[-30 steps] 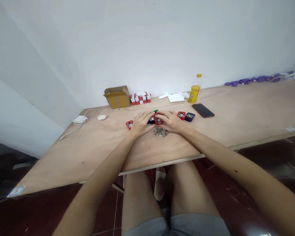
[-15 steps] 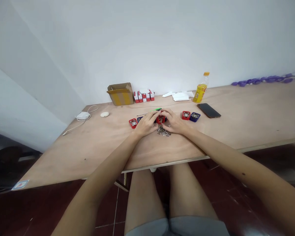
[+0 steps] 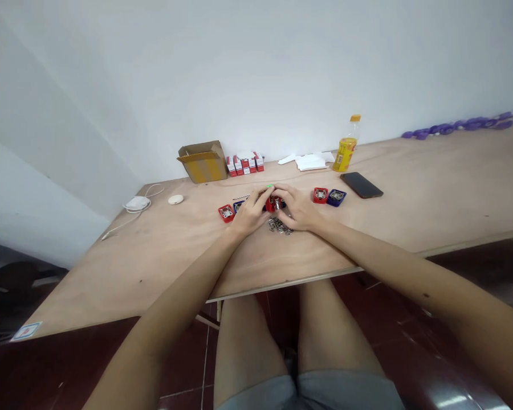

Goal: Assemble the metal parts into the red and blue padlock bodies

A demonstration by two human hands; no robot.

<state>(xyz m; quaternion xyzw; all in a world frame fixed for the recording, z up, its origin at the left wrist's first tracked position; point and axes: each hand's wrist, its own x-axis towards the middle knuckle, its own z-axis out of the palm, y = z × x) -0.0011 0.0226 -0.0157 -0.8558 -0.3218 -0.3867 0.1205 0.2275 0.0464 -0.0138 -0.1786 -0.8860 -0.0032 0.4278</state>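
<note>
Both hands meet over a small red case (image 3: 271, 204) with metal parts inside. My left hand (image 3: 251, 214) has its fingers closed on the case's left side. My right hand (image 3: 298, 208) pinches at its right side, by a shiny metal piece (image 3: 277, 203). Just below them lies a pile of small metal parts (image 3: 279, 226). Beside my left hand are another red case (image 3: 226, 213) and a partly hidden blue case (image 3: 237, 206). Something green (image 3: 270, 186) shows behind the fingers. To the right sit a red case (image 3: 320, 195) and a blue case (image 3: 336, 197), both with metal fittings.
At the back stand a cardboard box (image 3: 203, 162), several red-and-white small boxes (image 3: 245, 165), white papers (image 3: 311, 162) and a yellow drink bottle (image 3: 345, 151). A phone (image 3: 361, 185) lies right. A charger with cable (image 3: 137, 204) and a white round object (image 3: 175, 199) lie left.
The camera view has shifted slightly. My hands stay together at the red case, with the right fingers moved a little and the metal piece in it more visible.
</note>
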